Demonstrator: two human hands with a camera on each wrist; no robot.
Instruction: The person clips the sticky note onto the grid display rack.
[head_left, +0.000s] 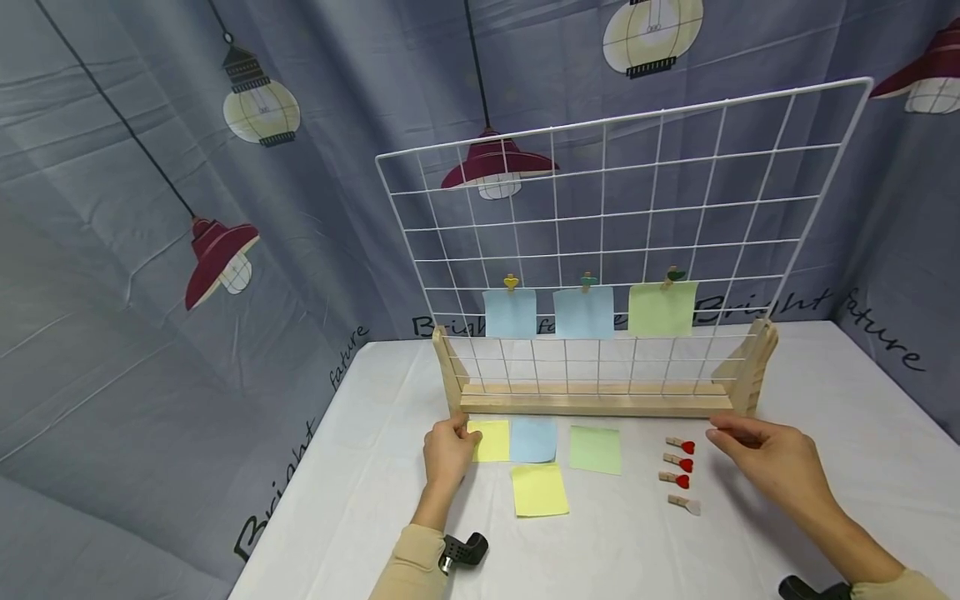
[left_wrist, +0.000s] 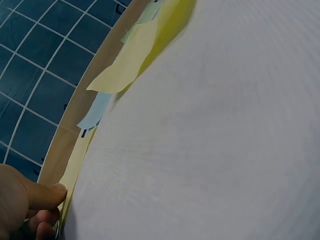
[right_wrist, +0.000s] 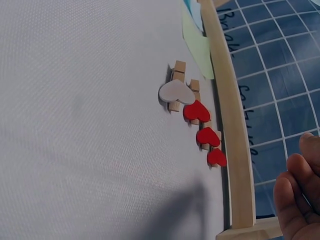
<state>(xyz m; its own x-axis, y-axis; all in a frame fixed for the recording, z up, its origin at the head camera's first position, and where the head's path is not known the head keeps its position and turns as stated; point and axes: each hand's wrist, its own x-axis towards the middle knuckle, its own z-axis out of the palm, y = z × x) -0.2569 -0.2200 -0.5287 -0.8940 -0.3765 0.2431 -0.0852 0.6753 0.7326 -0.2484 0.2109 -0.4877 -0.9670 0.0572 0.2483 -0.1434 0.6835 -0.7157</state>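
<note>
Clothespins (head_left: 675, 479) lie near right fingers (head_left: 738, 426), yellow paper (head_left: 493, 442) beside left fingers (head_left: 452, 427).

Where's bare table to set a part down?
Bare table between the lower yellow note and white-heart clip, plus left of the left hand. Crowded: four notes right of it, and red-heart clips by the right hand.
</note>
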